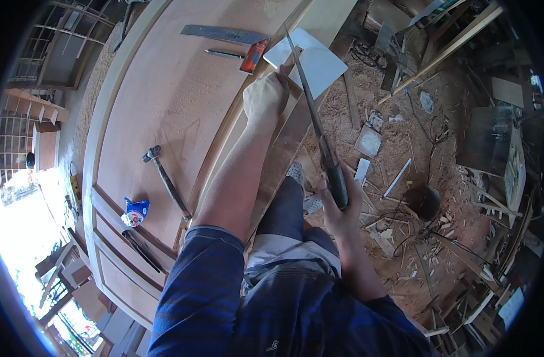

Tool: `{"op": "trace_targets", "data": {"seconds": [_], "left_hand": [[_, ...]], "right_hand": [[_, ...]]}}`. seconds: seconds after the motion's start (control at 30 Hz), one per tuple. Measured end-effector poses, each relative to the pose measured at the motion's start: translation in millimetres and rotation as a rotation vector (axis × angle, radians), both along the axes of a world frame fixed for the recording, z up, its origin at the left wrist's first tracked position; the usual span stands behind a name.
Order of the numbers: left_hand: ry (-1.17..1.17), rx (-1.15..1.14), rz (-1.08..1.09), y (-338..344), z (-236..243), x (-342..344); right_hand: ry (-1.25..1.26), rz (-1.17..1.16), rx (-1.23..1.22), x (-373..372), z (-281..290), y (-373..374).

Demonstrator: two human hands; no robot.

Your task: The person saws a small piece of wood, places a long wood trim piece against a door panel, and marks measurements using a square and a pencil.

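Note:
My right hand (346, 208) is wrapped round the dark handle of a handsaw (310, 104), whose long tapering blade points up and away. My left hand (266, 97) is closed at the bench edge, thumb forward, on a narrow wooden strip (293, 59). The blade lies beside that strip, and I cannot tell whether they touch. Under both is a white square-cornered panel (324, 68), jutting past the edge. Left of it lie a try square (254, 56) with an orange-red stock and a pencil (224, 53).
A hammer (168, 184), a crumpled blue packet (136, 211) and a slim dark tool (142, 251) lie on the large framed wooden panel (147, 119). Sawdust and offcuts cover the floor at right, with a dark bucket-like container (422, 203) and a long wooden batten (441, 53).

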State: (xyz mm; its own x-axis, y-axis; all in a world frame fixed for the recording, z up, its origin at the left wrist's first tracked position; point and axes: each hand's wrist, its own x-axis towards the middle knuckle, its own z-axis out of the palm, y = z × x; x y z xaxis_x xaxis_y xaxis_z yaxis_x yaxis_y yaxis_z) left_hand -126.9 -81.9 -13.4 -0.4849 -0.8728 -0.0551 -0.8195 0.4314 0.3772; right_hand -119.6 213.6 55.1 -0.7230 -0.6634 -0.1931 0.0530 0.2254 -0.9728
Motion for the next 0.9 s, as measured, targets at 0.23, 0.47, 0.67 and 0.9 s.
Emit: {"op": "trace_targets", "data": {"seconds": [0.23,0.47,0.67,0.9], "left_hand": [[0.022,-0.012,-0.033,1,1,4],[0.014,-0.059,-0.019,-6,-5,7],[0.039,-0.020,-0.037,-2,-10,1],[0.043,-0.078,-0.025,-6,-6,5]], "right_hand": [[0.118,0.029,0.106,-33,2,-73],[-0.018,0.030,0.110,-4,5,-4],[0.126,0.032,0.181,-42,5,-82],[-0.022,-0.029,0.120,7,-3,6]]}}
